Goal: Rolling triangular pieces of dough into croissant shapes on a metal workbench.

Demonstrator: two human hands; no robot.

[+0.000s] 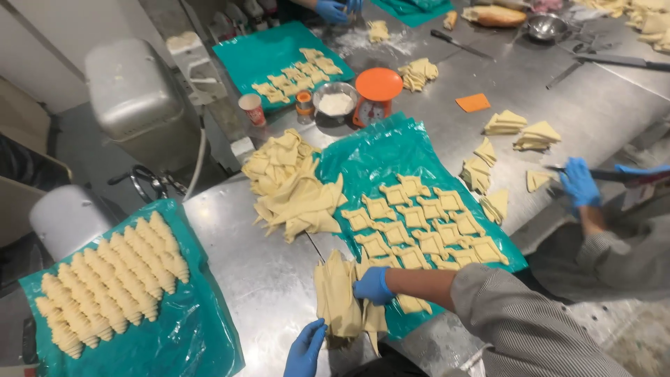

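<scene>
A stack of pale raw dough triangles point(337, 293) lies on the steel table point(258, 272) near the bottom edge. My right hand point(373, 285), in a blue glove with a striped sleeve, grips the stack's right side. Just below the stack's lower end, my left hand point(304, 349), also blue-gloved, has its fingers spread and holds nothing. Beside the stack a teal plastic sheet point(377, 153) carries rows of folded dough pieces point(419, 223).
A loose heap of dough triangles point(293, 185) lies left of the sheet. A teal tray of rolled croissants point(112, 279) sits at the lower left. An orange scale point(377, 91) and a flour bowl point(335, 101) stand behind. Another person's gloved hand point(579, 183) works at the right with a knife point(614, 174).
</scene>
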